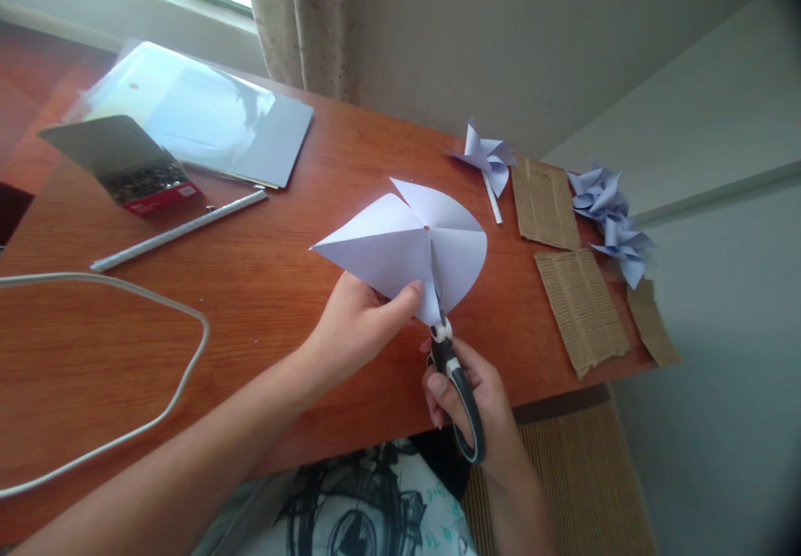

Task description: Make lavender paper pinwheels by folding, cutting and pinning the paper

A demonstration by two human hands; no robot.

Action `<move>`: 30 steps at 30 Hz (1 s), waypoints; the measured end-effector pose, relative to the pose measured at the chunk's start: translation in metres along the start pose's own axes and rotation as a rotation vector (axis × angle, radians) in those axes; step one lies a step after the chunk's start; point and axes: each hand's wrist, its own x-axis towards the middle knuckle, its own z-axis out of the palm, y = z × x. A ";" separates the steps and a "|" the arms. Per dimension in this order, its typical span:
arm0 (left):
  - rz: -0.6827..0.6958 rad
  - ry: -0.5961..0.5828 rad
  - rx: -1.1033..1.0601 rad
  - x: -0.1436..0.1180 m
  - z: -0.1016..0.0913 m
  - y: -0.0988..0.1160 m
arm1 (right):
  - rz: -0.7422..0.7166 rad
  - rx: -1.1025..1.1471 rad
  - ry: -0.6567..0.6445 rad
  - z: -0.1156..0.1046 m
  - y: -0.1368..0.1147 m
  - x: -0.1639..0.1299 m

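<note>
My left hand (369, 318) pinches a white sheet of paper (381, 239) above the table, thumb on top and fingers beneath. The paper has creases meeting at a small reddish mark in its middle. Its right side is rounded, its left end comes to a point, and a slit opens at the top. My right hand (472, 385) is closed around the handles of black-and-white scissors (451, 364). Their blades lie along the lower part of the paper, reaching up close to the middle mark. The fingers of my left hand are partly hidden under the paper.
A paper pinwheel on a stick (488, 159), corrugated cardboard pieces (581, 310) and several pinwheels (617, 214) lie at the right. At the left are a folder (206, 113), an open box of small metal pieces (147, 176), a rolled paper stick (178, 229) and a white cable (181, 389).
</note>
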 end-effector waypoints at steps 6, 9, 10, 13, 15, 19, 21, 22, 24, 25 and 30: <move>0.006 0.018 -0.004 -0.001 0.000 0.000 | -0.006 0.000 -0.002 0.000 0.002 0.001; 0.002 0.013 -0.018 0.000 0.000 0.000 | -0.004 -0.001 0.015 0.002 0.000 0.001; -0.001 0.010 -0.023 0.000 0.000 0.000 | -0.005 -0.003 0.017 0.002 0.000 0.001; -0.004 -0.004 -0.031 -0.001 -0.001 -0.001 | -0.005 -0.010 0.021 0.002 0.000 0.000; -0.003 -0.014 -0.037 -0.001 -0.001 -0.002 | -0.004 -0.012 0.028 0.002 0.001 0.000; 0.001 -0.010 -0.046 -0.001 -0.001 -0.002 | 0.009 -0.015 0.031 0.001 0.001 0.000; -0.003 -0.007 -0.032 0.000 -0.001 -0.002 | 0.014 -0.018 0.029 0.001 0.001 0.000; -0.006 -0.010 -0.026 0.000 -0.001 -0.001 | 0.016 -0.020 0.029 0.001 0.001 0.000; -0.003 -0.020 -0.018 0.000 -0.001 -0.001 | 0.022 -0.020 0.034 0.001 0.001 0.000; 0.001 -0.023 -0.014 0.000 -0.001 -0.001 | 0.025 -0.020 0.036 0.001 0.000 0.000; 0.028 0.047 0.038 -0.001 -0.004 -0.001 | 0.045 -0.015 0.042 0.002 0.001 -0.001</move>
